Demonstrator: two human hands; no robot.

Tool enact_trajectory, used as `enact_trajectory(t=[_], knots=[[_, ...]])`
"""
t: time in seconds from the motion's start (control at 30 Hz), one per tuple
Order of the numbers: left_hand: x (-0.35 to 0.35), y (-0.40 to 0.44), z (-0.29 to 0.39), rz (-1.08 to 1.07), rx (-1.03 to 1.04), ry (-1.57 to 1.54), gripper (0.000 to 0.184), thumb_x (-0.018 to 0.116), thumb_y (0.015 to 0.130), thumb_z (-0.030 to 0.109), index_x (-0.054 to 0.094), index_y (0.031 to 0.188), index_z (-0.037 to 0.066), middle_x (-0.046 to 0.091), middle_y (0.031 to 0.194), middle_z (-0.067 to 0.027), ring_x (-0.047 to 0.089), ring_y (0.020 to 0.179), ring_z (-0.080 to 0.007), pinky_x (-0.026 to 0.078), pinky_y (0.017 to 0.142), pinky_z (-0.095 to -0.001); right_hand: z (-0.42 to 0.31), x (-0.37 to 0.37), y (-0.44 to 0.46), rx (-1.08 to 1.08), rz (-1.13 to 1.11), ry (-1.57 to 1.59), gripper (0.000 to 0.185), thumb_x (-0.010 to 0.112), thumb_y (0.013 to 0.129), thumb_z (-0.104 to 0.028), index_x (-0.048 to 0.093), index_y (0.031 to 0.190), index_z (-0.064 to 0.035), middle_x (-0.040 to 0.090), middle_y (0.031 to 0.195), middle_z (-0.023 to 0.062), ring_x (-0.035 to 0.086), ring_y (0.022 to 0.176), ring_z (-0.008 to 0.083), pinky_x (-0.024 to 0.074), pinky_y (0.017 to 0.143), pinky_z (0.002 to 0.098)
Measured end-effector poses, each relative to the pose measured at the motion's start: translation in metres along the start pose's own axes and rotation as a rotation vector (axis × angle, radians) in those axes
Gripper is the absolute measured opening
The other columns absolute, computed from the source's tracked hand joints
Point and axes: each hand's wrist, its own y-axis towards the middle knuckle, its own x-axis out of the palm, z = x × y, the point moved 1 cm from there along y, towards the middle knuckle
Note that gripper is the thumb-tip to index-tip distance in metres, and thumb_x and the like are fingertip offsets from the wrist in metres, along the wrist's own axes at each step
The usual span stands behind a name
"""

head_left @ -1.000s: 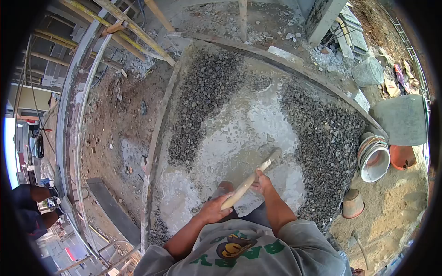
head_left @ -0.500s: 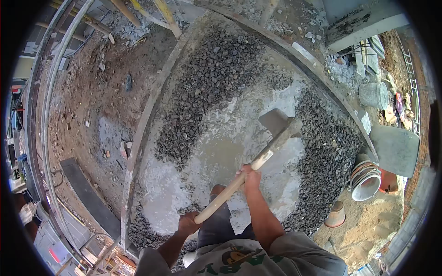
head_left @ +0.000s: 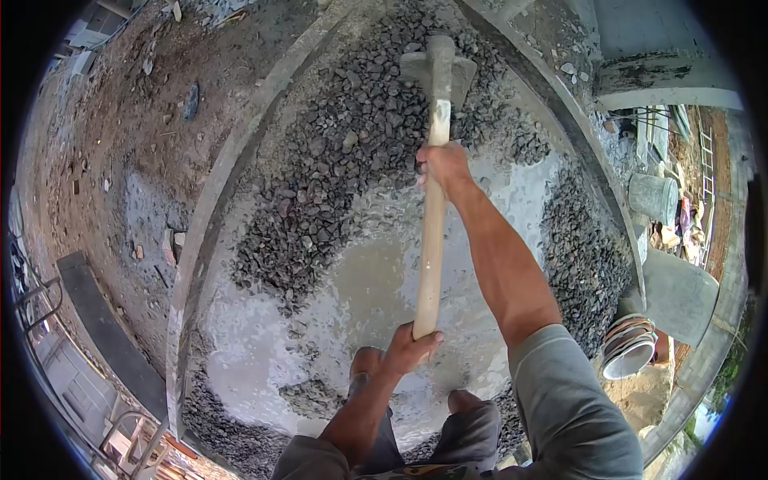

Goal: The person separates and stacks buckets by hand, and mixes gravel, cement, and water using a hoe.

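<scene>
Both of my hands grip a hoe [head_left: 433, 248] with a thick pale wooden handle. My left hand [head_left: 410, 350] is wrapped round the handle's near end, close to my legs. Farther up, my right hand [head_left: 445, 166] closes round the shaft below the head. The hoe's broad metal blade [head_left: 462, 80] rests on or just over the far heap of dark gravel [head_left: 368, 112]; whether it touches the stones I cannot tell. Wet grey cement slurry [head_left: 256, 344] and a murky puddle [head_left: 368, 276] spread under the handle and around my legs.
Raised borders [head_left: 232, 168] enclose the mix on the left and right. More gravel [head_left: 584, 256] lies along the right side. Beyond it stand a grey bucket [head_left: 652, 198], a grey sheet [head_left: 680, 292] and stacked buckets [head_left: 628, 356]. A dark plank [head_left: 108, 336] lies on the dirt at left.
The hoe has swung forward and up from the slurry at right to the far gravel, its handle now nearly straight ahead. My right arm has stretched out; my left hand has moved right.
</scene>
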Motion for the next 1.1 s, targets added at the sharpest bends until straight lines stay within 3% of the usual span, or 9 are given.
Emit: enact_trajectory(t=[0.17,0.27,0.5,0.63,0.73,0.8,0.83,1.0,1.1], knots=[[0.001,-0.026,-0.025,0.133,-0.015,-0.275,0.023,0.064,0.080,0.025,0.055,0.076,0.004,0.055,0.061,-0.0063,0.054,0.054,-0.0166,0.044,0.051,-0.0303,0.025,0.038,-0.011,-0.069,-0.047,-0.201,0.021,0.063,0.070,-0.009,0.059,0.077,0.0095,0.060,0.067,0.0158,0.060,0.050,0.0258,0.0506,0.046,0.0364],[0.011,-0.071,-0.076,0.161,-0.115,-0.292,0.026,0.066,0.082,0.026,0.059,0.078,0.002,0.054,0.064,-0.0032,0.052,0.054,-0.0122,0.042,0.051,-0.0272,0.106,0.030,-0.029,0.002,-0.074,-0.154,0.011,0.062,0.069,-0.004,0.057,0.068,0.0054,0.055,0.064,0.0122,0.055,0.047,0.0235,0.0475,0.041,0.0372],[0.061,-0.130,-0.154,0.254,-0.217,-0.008,0.026,0.068,0.083,0.026,0.062,0.083,0.001,0.055,0.063,-0.0013,0.050,0.055,-0.0092,0.040,0.049,-0.0268,0.201,-0.021,-0.108,0.269,-0.168,0.065,0.008,0.061,0.072,-0.005,0.057,0.075,0.0014,0.053,0.063,0.0098,0.055,0.046,0.0230,0.0464,0.040,0.0361],[0.081,-0.169,-0.188,0.201,-0.399,0.401,0.038,0.070,0.078,0.035,0.064,0.091,0.000,0.063,0.071,-0.0074,0.058,0.061,-0.0140,0.047,0.057,-0.0303,0.235,-0.048,-0.163,0.324,-0.158,0.183,0.010,0.061,0.074,-0.007,0.057,0.078,0.0012,0.054,0.065,0.0101,0.055,0.046,0.0222,0.0469,0.040,0.0362],[0.104,-0.201,-0.250,0.078,-0.498,0.485,0.050,0.069,0.072,0.043,0.063,0.104,0.005,0.067,0.092,-0.0158,0.065,0.090,-0.0278,0.048,0.080,-0.0363,0.255,-0.085,-0.223,0.316,-0.139,0.215,0.012,0.061,0.074,-0.008,0.056,0.081,0.0012,0.054,0.066,0.0097,0.055,0.044,0.0213,0.0474,0.039,0.0359],[0.126,-0.218,-0.264,-0.137,-0.551,0.509,0.040,0.070,0.073,0.038,0.062,0.093,0.004,0.064,0.081,-0.0106,0.062,0.079,-0.0236,0.047,0.073,-0.0357,0.266,-0.114,-0.266,0.311,-0.104,0.192,0.012,0.060,0.074,-0.006,0.055,0.083,0.0015,0.054,0.066,0.0092,0.055,0.044,0.0207,0.0471,0.039,0.0354],[0.141,-0.227,-0.257,-0.191,-0.522,0.496,0.033,0.072,0.074,0.035,0.061,0.078,0.004,0.061,0.068,-0.0041,0.060,0.066,-0.0180,0.047,0.065,-0.0340,0.269,-0.127,-0.285,0.312,-0.092,0.189,0.013,0.060,0.074,-0.004,0.054,0.084,0.0017,0.054,0.066,0.0089,0.055,0.043,0.0205,0.0471,0.038,0.0352],[0.169,-0.221,-0.220,-0.434,-0.210,0.472,0.034,0.072,0.074,0.035,0.060,0.076,0.002,0.061,0.068,-0.0070,0.061,0.066,-0.0204,0.047,0.065,-0.0363,0.211,-0.176,-0.323,0.177,0.039,0.133,0.024,0.062,0.072,0.000,0.048,0.091,0.0023,0.053,0.063,0.0075,0.055,0.043,0.0175,0.0463,0.038,0.0315],[0.168,-0.177,-0.147,-0.553,-0.080,0.491,0.038,0.071,0.073,0.040,0.062,0.079,0.003,0.063,0.071,-0.0137,0.063,0.071,-0.0273,0.047,0.068,-0.0385,0.109,-0.187,-0.295,0.022,0.084,0.143,0.016,0.059,0.074,-0.004,0.050,0.086,0.0026,0.054,0.062,0.0087,0.055,0.042,0.0177,0.0468,0.038,0.0312]])
